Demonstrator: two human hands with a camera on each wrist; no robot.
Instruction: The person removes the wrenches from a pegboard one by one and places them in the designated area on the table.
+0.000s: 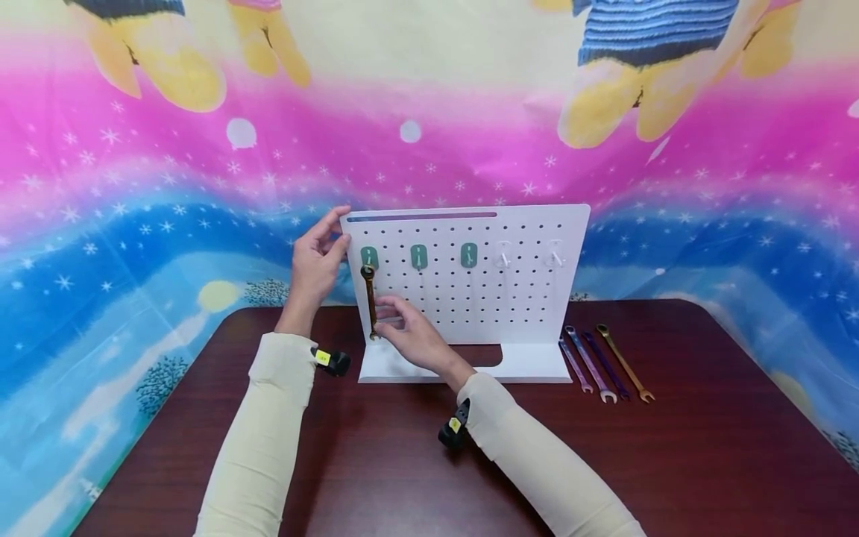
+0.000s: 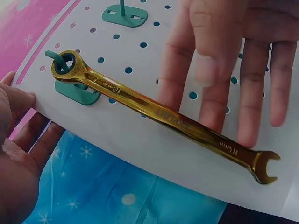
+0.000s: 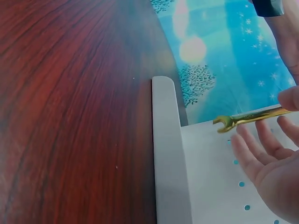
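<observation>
A gold combination wrench (image 1: 370,302) hangs by its ring end from the leftmost green hook (image 2: 77,93) of a white pegboard (image 1: 523,298). Its open jaw points down toward the board's base. My left hand (image 1: 314,268) grips the upper left corner of the pegboard, thumb in front and fingers behind. Beside the wrench's lower half is my right hand (image 1: 409,332). Its fingers (image 2: 250,93) stretch out straight with their tips right at the shaft, and the thumb stands away from it.
Two more green hooks (image 1: 419,257) and two white hooks (image 1: 503,255) bear nothing. Several coloured wrenches (image 1: 593,365) lie on the dark wooden table (image 1: 403,462), right of the board's base. A printed cloth (image 1: 429,160) hangs behind.
</observation>
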